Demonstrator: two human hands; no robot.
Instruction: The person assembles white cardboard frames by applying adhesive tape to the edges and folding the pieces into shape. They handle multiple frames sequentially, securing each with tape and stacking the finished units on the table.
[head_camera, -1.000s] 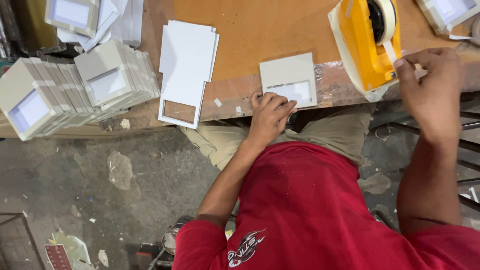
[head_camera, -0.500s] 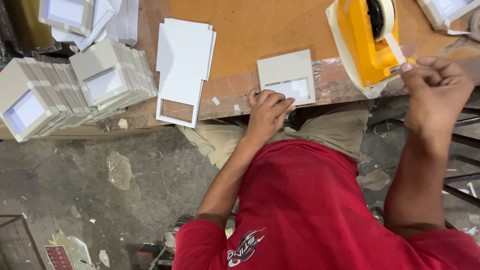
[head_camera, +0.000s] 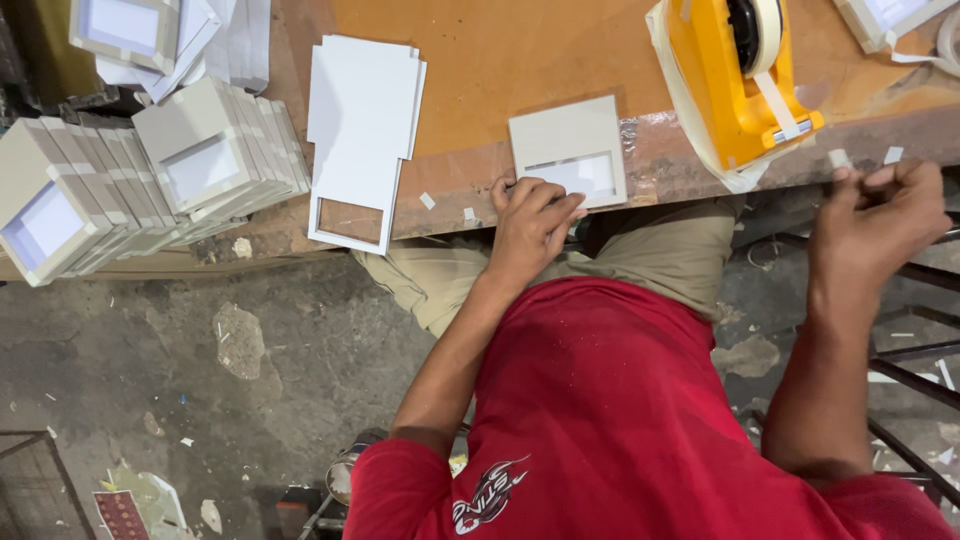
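The left hand (head_camera: 533, 222) lies with curled fingers on the near edge of a small grey cardboard square with a clear window (head_camera: 568, 150), pressing it flat on the orange-brown wooden tabletop (head_camera: 520, 50) close to its worn front edge. The right hand (head_camera: 880, 215) is off the tabletop's front edge, its fingers pinched together on a short strip of pale adhesive tape (head_camera: 838, 158). Just beyond that hand stands a yellow plastic tape dispenser with a white roll (head_camera: 735, 75), a loose tape end hanging over its cutter. To the left of the windowed square, well apart from it, lies a stack of flat white card sheets with a cut-out window (head_camera: 360, 120). Further left, rows of folded grey window boxes (head_camera: 150, 170) lean against each other. Small tape scraps (head_camera: 428, 200) dot the tabletop near the left hand.
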